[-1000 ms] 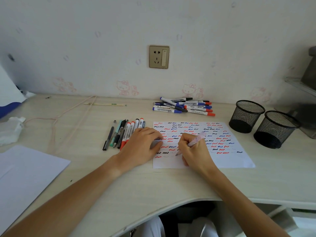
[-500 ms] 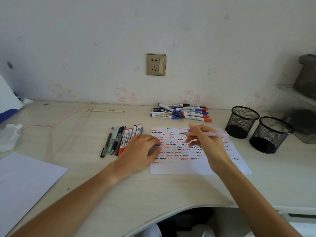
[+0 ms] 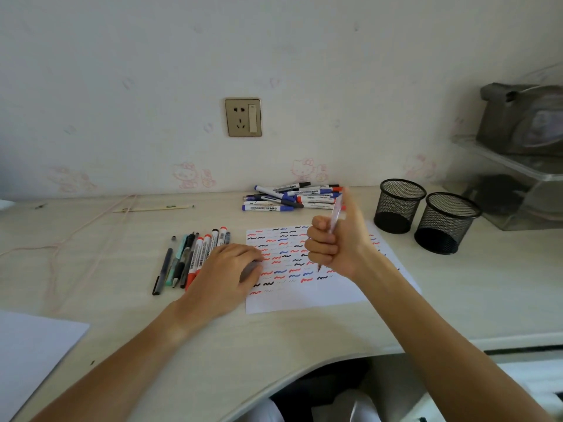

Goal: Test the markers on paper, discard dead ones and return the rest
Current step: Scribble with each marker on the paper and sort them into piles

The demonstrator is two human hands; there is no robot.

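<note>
- The test paper [image 3: 304, 287] lies flat on the desk [image 3: 304, 336], full of red, blue and black squiggles. Every other place here is told from this paper.
- The left hand [image 3: 227, 275] rests on the paper's left edge, likely to stop it sliding. Its fingers curl over something gray, but I cannot tell what.
- The right hand [image 3: 333, 243] is up above the middle of the paper, wrapped tight around a pale pink pen [image 3: 335, 216]. The pen's tip points down and its top is blurry.
- A row of markers and pens [image 3: 192, 257] lies just left of the paper, side by side.
- A pile of markers [image 3: 289, 197] sits behind the paper, by the wall.
- Two black mesh cups [image 3: 426, 216] stand to the right of the paper. I cannot see inside them well.
</note>
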